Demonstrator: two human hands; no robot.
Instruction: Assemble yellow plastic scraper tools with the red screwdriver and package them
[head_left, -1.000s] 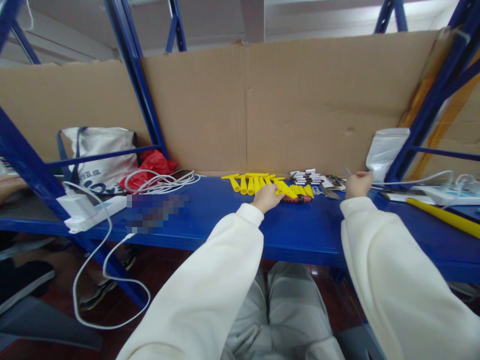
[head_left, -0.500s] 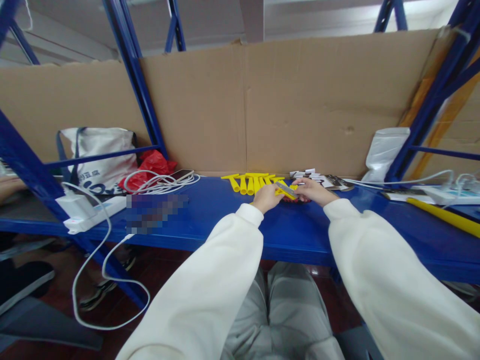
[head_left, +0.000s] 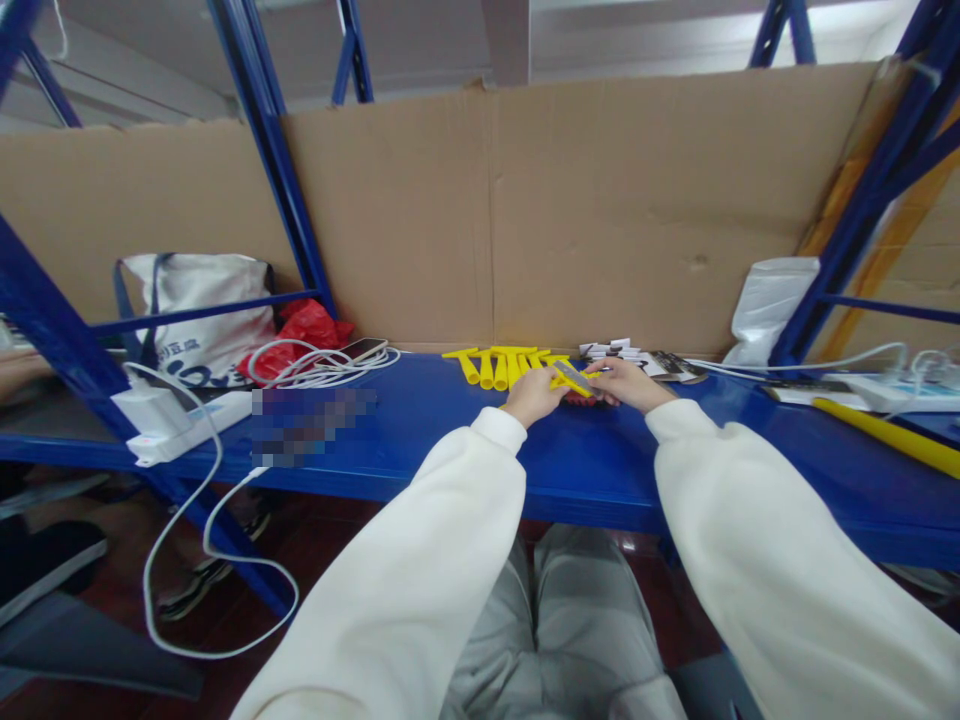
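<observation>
In the head view my left hand is closed around the handle end of a yellow T-shaped scraper with a grey metal strip along its head. My right hand has its fingers bent at the other end of that head, pinching it. Just behind my left hand lies a row of several yellow T-shaped scrapers, heads toward the cardboard. Small red pieces show beneath my hands, too small to name. A pile of small white and black packets lies behind my right hand.
The blue tabletop meets a cardboard wall. Left are a cloth bag, red plastic bag, coiled white cable and power strip. Right are a white pouch and long yellow object. Blue posts stand both sides.
The scraper's head has tilted slightly, its yellow edge now showing more below the grey strip. My right fingers have shifted a little along it. The other things stay put.
</observation>
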